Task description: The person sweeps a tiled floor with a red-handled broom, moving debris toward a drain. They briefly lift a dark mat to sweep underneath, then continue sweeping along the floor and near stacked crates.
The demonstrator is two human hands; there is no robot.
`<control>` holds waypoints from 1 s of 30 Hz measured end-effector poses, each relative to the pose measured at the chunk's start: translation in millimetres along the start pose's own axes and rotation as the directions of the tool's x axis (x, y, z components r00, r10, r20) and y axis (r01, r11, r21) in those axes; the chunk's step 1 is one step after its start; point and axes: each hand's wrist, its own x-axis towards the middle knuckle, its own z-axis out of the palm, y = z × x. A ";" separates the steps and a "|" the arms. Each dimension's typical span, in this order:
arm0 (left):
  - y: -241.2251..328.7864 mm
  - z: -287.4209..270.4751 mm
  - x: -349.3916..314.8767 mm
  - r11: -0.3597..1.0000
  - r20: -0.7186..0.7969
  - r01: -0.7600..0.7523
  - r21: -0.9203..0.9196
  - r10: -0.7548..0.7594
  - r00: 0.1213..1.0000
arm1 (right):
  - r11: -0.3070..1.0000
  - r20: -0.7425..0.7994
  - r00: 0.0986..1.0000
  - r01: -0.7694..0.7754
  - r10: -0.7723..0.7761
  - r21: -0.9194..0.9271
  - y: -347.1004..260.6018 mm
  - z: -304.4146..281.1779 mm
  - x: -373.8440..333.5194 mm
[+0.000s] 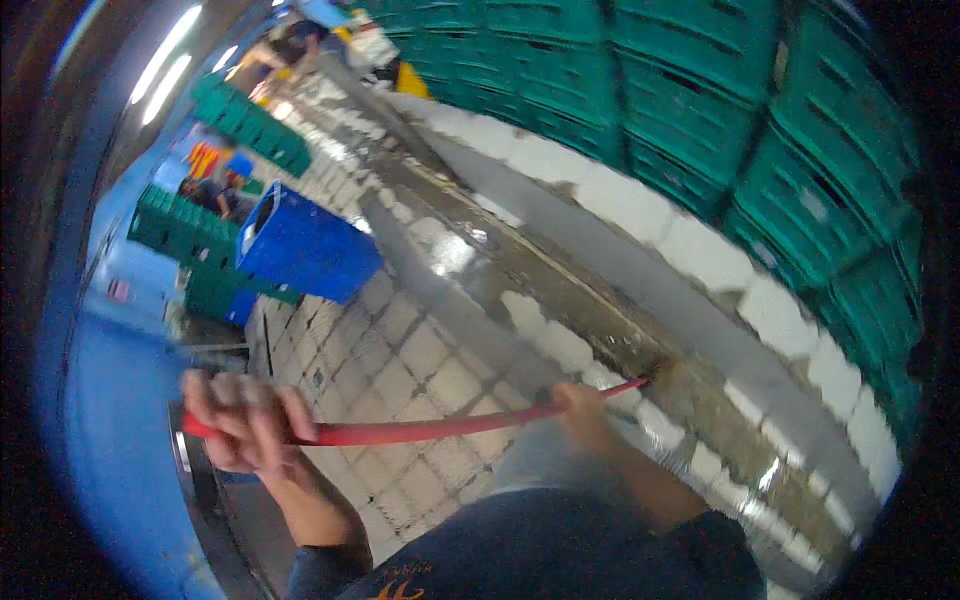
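Note:
A long red pole (430, 430) slants across in front of my body, gripped by both hands. My left hand (247, 415) wraps around its upper end at the left, with the fingers smeared by motion. Farther down the shaft, my right hand (585, 412) closes around it. The pole's low end reaches into a wet, dirty drain channel (560, 285) in the floor. A brownish blur (662, 372) sits at that end; whether it is a brush head I cannot tell.
Stacked green crates (690, 100) line the far right, behind a low white-tiled kerb (700, 250). A blue bin (310, 245) stands on the tiled floor (420, 370) at left, near more green crates (250, 125). People (215, 190) are in the background. A blue wall (120, 420) runs along the left.

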 end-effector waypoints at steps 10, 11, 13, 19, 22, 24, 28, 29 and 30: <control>22.8 -88.9 -6.7 0.887 -0.073 0.077 0.456 -0.049 0.996 | 0.926 0.089 0.922 0.372 -0.376 0.059 23.9 190.4 227.1; 26.8 -102.1 -3.3 0.922 -0.056 0.038 0.386 -0.017 0.998 | 0.956 0.178 0.940 0.284 -0.292 0.068 12.5 199.7 243.3; 32.0 -133.2 9.3 0.944 -0.113 0.130 0.302 -0.100 0.989 | 0.922 0.217 0.898 0.355 -0.382 0.153 -18.2 197.6 269.2; 81.3 -238.8 50.9 0.926 0.100 -0.244 0.288 0.224 0.969 | 0.915 0.396 0.841 0.404 -0.369 -0.007 -100.4 137.7 277.5; 92.4 -310.6 52.5 0.894 -0.034 -0.350 0.281 0.374 0.927 | 0.857 0.275 0.822 0.516 -0.498 0.010 -112.9 146.4 289.7; 81.1 -351.7 48.1 0.942 -0.136 -0.238 0.237 0.275 0.952 | 0.919 0.289 0.878 0.395 -0.382 0.016 -105.9 166.7 303.7; 36.0 -422.4 67.8 0.983 -0.227 -0.059 0.174 0.099 0.969 | 0.947 0.271 0.913 0.320 -0.303 -0.017 -62.9 218.7 350.9; 31.4 -435.8 75.5 0.987 -0.207 -0.042 0.155 0.074 0.976 | 0.948 0.272 0.916 0.316 -0.294 -0.039 -53.9 238.4 366.3; 24.6 -450.1 83.4 0.991 -0.227 -0.023 0.130 0.052 0.972 | 0.954 0.233 0.928 0.299 -0.289 -0.008 -45.4 257.6 388.0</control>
